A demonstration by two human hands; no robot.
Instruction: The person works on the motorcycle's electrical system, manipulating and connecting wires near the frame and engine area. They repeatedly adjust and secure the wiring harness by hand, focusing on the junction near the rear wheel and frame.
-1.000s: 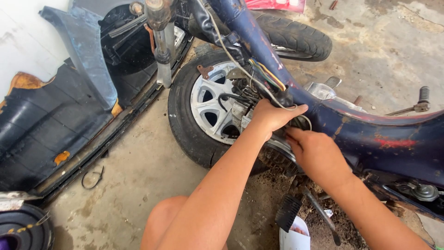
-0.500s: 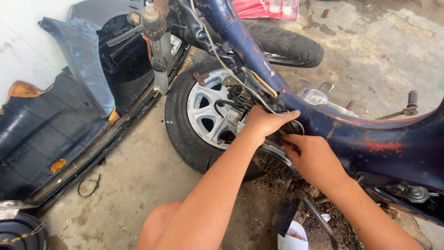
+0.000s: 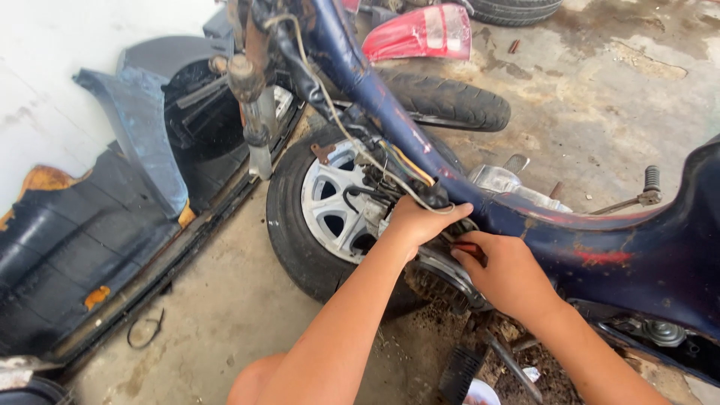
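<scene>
Hands, left [image 3: 420, 219] and right [image 3: 504, 271], grip wiring [image 3: 390, 169] under blue motorcycle frame [image 3: 375, 97].

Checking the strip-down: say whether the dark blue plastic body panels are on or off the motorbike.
Off: dark blue plastic body panels lie on the concrete floor, frame bare.

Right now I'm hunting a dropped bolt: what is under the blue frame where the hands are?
The left hand and right hand cover the engine area; a wheel and loose wires show. No bolt visible.
</scene>
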